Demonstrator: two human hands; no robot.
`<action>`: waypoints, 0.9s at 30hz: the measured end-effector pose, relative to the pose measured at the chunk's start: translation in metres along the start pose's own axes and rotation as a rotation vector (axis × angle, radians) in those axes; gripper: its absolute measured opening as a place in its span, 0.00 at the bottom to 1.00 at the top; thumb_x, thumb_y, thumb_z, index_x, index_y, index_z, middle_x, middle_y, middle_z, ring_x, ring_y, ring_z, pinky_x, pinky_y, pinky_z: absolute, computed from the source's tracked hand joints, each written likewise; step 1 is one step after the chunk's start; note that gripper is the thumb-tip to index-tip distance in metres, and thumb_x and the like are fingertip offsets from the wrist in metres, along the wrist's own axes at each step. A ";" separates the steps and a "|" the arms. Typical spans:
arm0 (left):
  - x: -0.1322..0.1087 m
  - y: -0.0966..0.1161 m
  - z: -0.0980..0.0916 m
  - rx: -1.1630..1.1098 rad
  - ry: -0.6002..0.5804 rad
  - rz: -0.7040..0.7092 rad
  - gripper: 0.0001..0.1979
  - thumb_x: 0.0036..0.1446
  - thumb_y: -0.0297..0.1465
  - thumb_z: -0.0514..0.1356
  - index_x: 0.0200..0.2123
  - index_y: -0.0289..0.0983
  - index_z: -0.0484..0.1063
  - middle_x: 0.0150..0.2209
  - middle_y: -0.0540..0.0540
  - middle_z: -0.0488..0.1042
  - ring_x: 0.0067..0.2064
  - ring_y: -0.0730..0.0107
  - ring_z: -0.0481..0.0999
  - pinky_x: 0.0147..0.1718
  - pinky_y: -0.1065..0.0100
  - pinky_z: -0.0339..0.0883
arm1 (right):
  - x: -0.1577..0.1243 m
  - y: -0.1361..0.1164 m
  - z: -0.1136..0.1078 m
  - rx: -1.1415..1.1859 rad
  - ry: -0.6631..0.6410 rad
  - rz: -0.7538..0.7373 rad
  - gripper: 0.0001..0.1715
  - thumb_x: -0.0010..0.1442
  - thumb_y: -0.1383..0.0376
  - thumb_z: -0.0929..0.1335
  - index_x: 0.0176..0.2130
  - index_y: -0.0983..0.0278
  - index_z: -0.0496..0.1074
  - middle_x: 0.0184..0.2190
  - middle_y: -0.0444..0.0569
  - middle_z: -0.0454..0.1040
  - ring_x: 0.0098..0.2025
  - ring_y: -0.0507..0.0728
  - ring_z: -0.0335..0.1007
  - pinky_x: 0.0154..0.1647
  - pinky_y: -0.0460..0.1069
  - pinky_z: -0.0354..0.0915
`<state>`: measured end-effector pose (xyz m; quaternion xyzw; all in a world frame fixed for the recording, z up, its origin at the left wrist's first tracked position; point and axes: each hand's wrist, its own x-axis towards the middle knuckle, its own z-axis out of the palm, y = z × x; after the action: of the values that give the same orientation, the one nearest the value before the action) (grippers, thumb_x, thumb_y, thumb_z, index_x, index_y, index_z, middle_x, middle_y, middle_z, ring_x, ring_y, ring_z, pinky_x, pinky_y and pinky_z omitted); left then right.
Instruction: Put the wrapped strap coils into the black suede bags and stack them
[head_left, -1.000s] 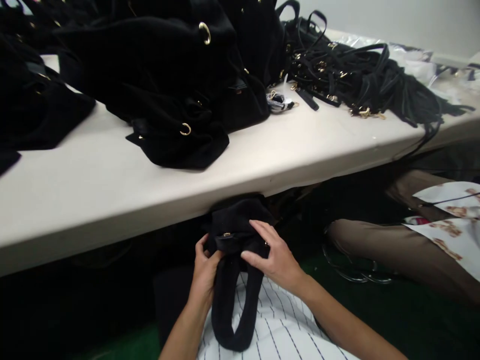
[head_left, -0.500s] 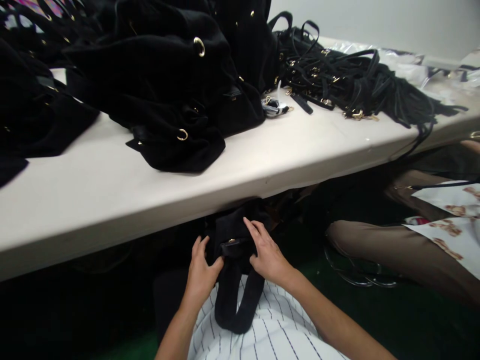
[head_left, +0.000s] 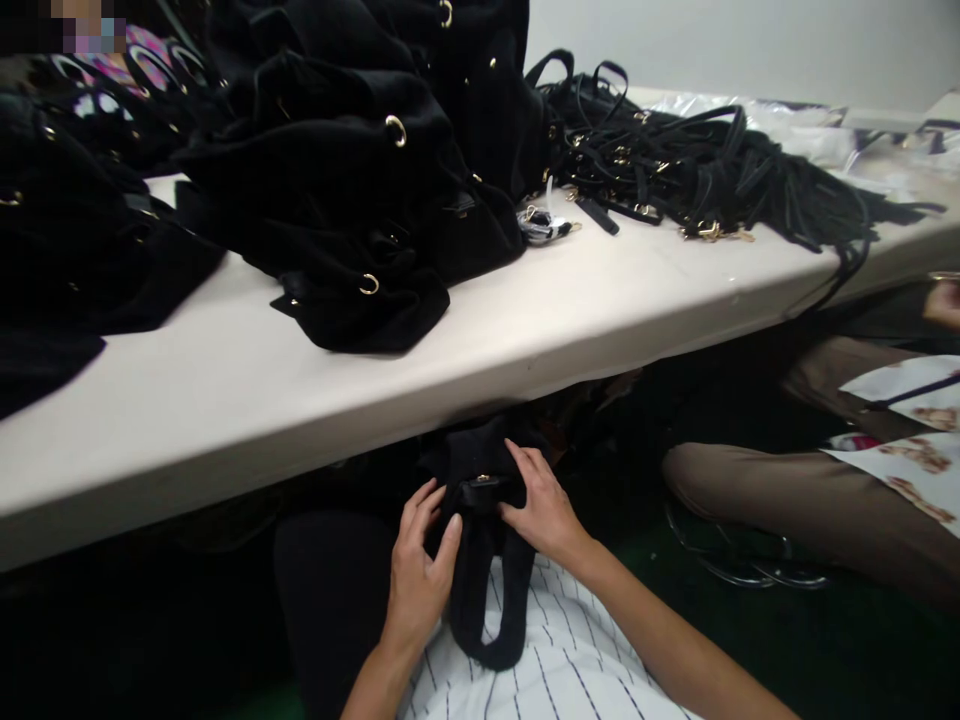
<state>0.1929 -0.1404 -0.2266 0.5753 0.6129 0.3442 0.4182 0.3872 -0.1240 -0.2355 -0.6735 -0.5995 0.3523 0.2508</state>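
Observation:
A black fabric bag (head_left: 480, 455) lies on my lap, below the table edge, with its looped handle (head_left: 508, 640) hanging toward me over the striped white clothing. A small gold fitting (head_left: 484, 479) shows on a dark tab across its middle. My left hand (head_left: 426, 560) is at the bag's left side, thumb and fingers apart, fingertips by its edge. On the right side, my right hand (head_left: 546, 508) holds the bag between thumb and fingers. The bag's far end is dark and partly lost under the table.
On the white table (head_left: 225, 400) stands a big pile of black bags (head_left: 345, 180) with gold eyelets. Black straps with gold clasps (head_left: 705, 180) are heaped farther right, near clear plastic (head_left: 817, 135). A seated person's leg (head_left: 772, 490) is at the right.
The view has shifted slightly. My left hand has closed in somewhat around the bag's left edge, its thumb now pointing upward. My right hand stays on the bag's right side.

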 end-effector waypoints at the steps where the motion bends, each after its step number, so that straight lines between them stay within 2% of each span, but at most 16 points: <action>1: -0.001 -0.001 0.000 -0.005 -0.014 0.004 0.17 0.62 0.38 0.58 0.53 0.46 0.70 0.62 0.44 0.64 0.63 0.60 0.65 0.60 0.60 0.65 | 0.002 -0.001 0.000 -0.051 -0.017 0.032 0.52 0.49 0.67 0.70 0.69 0.61 0.50 0.59 0.55 0.61 0.61 0.65 0.61 0.61 0.61 0.64; 5: -0.005 -0.008 -0.002 -0.086 -0.046 -0.022 0.18 0.62 0.37 0.58 0.56 0.47 0.69 0.61 0.44 0.66 0.63 0.60 0.66 0.61 0.61 0.64 | 0.008 -0.004 -0.002 -0.193 -0.097 0.039 0.59 0.46 0.69 0.71 0.71 0.59 0.45 0.61 0.56 0.59 0.63 0.67 0.57 0.60 0.62 0.65; 8: -0.005 -0.010 -0.008 -0.201 -0.187 -0.085 0.26 0.60 0.33 0.59 0.62 0.49 0.63 0.63 0.45 0.66 0.64 0.60 0.65 0.65 0.60 0.58 | 0.010 -0.002 -0.006 -0.219 -0.114 0.046 0.61 0.44 0.74 0.68 0.71 0.59 0.42 0.61 0.56 0.58 0.63 0.66 0.55 0.60 0.59 0.65; 12: -0.002 -0.002 -0.018 -0.152 -0.350 -0.128 0.37 0.55 0.29 0.63 0.66 0.50 0.55 0.68 0.46 0.60 0.67 0.60 0.61 0.69 0.58 0.49 | 0.012 0.003 -0.007 -0.197 -0.083 0.047 0.61 0.43 0.76 0.66 0.71 0.60 0.42 0.58 0.56 0.60 0.62 0.66 0.56 0.59 0.58 0.66; 16: 0.002 0.004 -0.024 -0.044 -0.462 -0.062 0.41 0.54 0.27 0.62 0.68 0.50 0.49 0.71 0.50 0.52 0.71 0.61 0.51 0.70 0.55 0.41 | 0.015 0.006 0.002 -0.099 -0.006 -0.054 0.60 0.44 0.76 0.64 0.71 0.54 0.43 0.55 0.52 0.62 0.60 0.63 0.59 0.61 0.58 0.64; 19: 0.007 0.006 -0.030 0.012 -0.547 -0.100 0.48 0.51 0.24 0.62 0.69 0.53 0.42 0.73 0.53 0.46 0.73 0.64 0.46 0.71 0.55 0.38 | 0.021 0.006 0.010 0.020 0.038 -0.075 0.58 0.46 0.75 0.65 0.71 0.53 0.43 0.55 0.51 0.62 0.59 0.61 0.60 0.63 0.58 0.62; 23: 0.013 0.007 -0.039 0.036 -0.632 -0.169 0.54 0.46 0.24 0.66 0.69 0.54 0.40 0.73 0.52 0.45 0.73 0.59 0.46 0.70 0.51 0.39 | 0.032 0.006 0.010 0.211 0.094 -0.009 0.59 0.46 0.74 0.66 0.71 0.54 0.42 0.56 0.51 0.64 0.58 0.61 0.63 0.63 0.59 0.62; 25: 0.015 0.005 -0.037 0.042 -0.659 -0.175 0.58 0.42 0.25 0.70 0.69 0.54 0.39 0.73 0.49 0.46 0.72 0.55 0.47 0.70 0.48 0.41 | 0.037 0.005 0.004 0.293 0.088 0.050 0.59 0.45 0.73 0.67 0.70 0.55 0.43 0.55 0.51 0.67 0.57 0.61 0.66 0.62 0.59 0.63; 27: 0.017 0.001 -0.027 0.043 -0.592 -0.145 0.60 0.40 0.27 0.72 0.69 0.52 0.40 0.72 0.47 0.47 0.72 0.54 0.48 0.69 0.48 0.44 | 0.039 0.003 -0.004 0.369 0.060 0.116 0.59 0.44 0.72 0.67 0.70 0.57 0.44 0.52 0.51 0.70 0.55 0.60 0.68 0.61 0.58 0.63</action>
<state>0.1694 -0.1224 -0.2165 0.6141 0.5109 0.1180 0.5899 0.3935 -0.0856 -0.2421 -0.6596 -0.4772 0.4499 0.3671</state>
